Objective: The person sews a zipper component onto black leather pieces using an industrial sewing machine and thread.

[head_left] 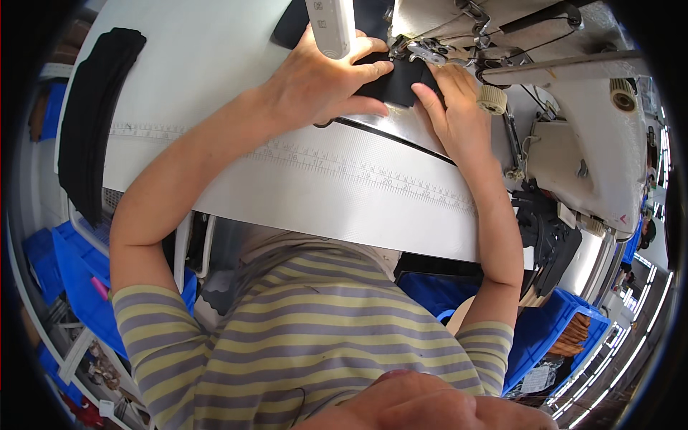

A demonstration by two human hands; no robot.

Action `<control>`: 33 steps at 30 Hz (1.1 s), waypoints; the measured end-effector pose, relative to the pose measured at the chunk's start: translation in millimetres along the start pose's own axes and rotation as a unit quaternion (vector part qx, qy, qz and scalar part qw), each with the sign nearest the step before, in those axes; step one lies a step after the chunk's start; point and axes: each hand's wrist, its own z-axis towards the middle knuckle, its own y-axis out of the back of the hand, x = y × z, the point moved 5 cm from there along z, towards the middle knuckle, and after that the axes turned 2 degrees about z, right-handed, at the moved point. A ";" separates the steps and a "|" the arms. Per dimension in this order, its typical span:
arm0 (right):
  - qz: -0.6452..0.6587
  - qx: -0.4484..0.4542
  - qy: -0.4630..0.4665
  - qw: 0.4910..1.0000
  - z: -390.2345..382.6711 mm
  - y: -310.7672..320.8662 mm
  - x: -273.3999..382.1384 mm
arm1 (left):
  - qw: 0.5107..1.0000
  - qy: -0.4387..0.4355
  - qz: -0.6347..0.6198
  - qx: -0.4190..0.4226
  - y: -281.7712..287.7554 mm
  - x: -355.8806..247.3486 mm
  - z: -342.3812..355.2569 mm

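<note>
A white table [179,64] takes up most of the view, with a printed ruler strip crossing it from side to side. The white sewing machine [598,136] stands along its right side. A blue bin [82,279] sits below the table at the left, and another blue box [534,337] at the lower right holds brown material. Near the table's left end lies a long bundle of folded black cloth [93,122], its long axis running away from the person and bending with the lens.

The left hand [315,86] is spread, thumb well apart from the fingers, fingertips laid on the left part of the dark cloth [408,84]. The right hand [455,107] is at its right edge, thumb on the cloth and parted from the fingers; whether either hand pinches an edge, I cannot tell.

The dark cloth lies at the sewing spot, between the hands. Its near end points toward the person; the left hand hides much of it, so its full long axis cannot be told. A white device [333,29] hangs over the left hand. The small metal foot [398,50] is at the cloth.
</note>
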 end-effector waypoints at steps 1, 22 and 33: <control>-0.041 0.017 0.016 0.999 -2.2 3.0 7.2 | 1.000 0.000 0.001 0.007 2.6 -0.4 -0.4; -0.277 -0.384 -0.014 0.880 -115.9 307.1 -122.0 | 0.996 -0.028 0.087 0.004 6.4 -5.9 -3.7; -0.569 -0.136 -0.040 0.810 -223.5 429.7 -405.8 | 0.988 0.041 -0.141 0.053 -5.4 7.8 -6.0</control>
